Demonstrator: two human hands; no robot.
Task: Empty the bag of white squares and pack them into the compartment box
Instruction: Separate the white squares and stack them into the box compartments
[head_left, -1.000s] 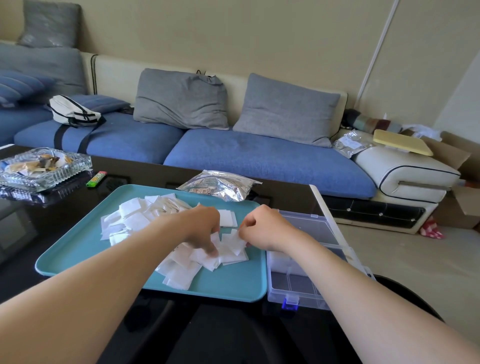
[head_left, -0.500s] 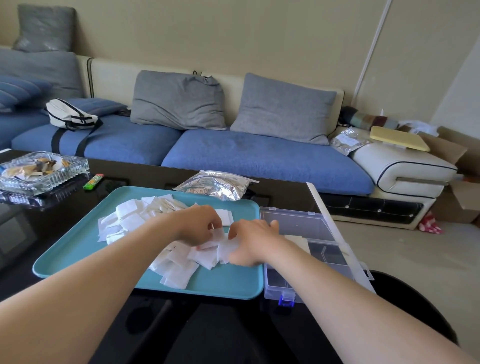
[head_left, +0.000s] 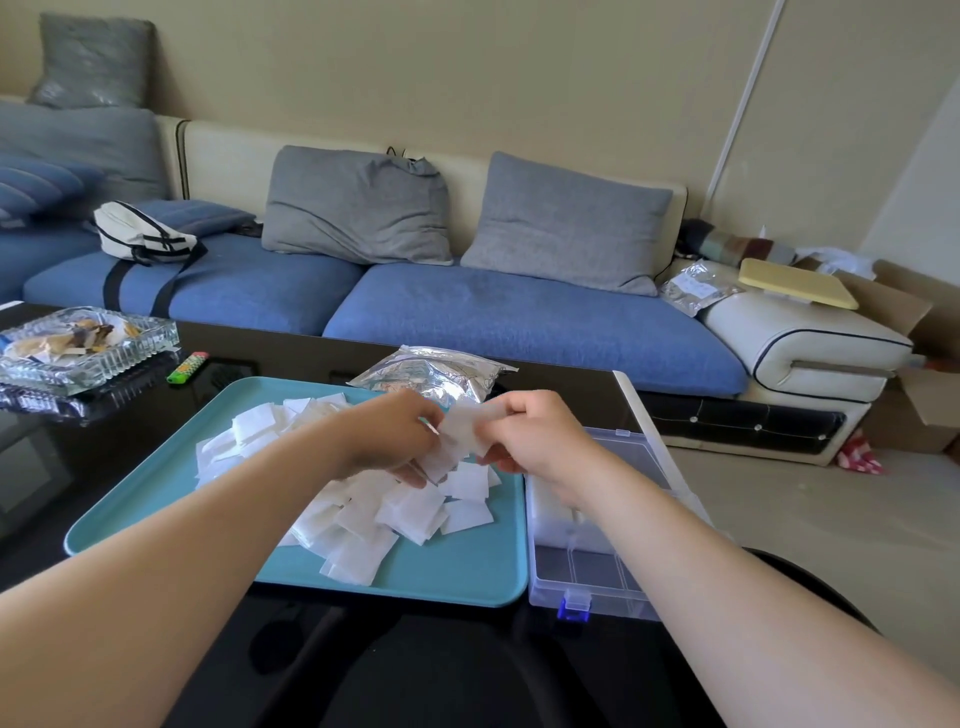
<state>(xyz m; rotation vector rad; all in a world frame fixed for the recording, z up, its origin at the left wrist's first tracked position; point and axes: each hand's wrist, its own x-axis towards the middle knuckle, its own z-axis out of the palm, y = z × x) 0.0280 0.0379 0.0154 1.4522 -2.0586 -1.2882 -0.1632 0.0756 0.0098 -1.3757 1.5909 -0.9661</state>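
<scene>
A heap of white squares (head_left: 384, 512) lies on a teal tray (head_left: 467, 577). Above the heap, my left hand (head_left: 389, 436) and my right hand (head_left: 535, 431) together pinch a small stack of white squares (head_left: 467, 423), held a little above the tray. The silver foil bag (head_left: 431, 371) lies flat just behind the tray. A clear compartment box (head_left: 597, 571) with a blue latch stands open to the tray's right; some white squares fill one compartment, partly hidden under my right forearm.
A glass ashtray (head_left: 88, 343) and a green lighter (head_left: 188, 368) sit at the left on the black table (head_left: 156, 415). A blue sofa with grey cushions (head_left: 358, 205) stands behind. The table's right edge runs just past the box.
Both hands have lifted from the heap, bringing a small stack of squares up between them. The right hand came back from the box side to meet the left.
</scene>
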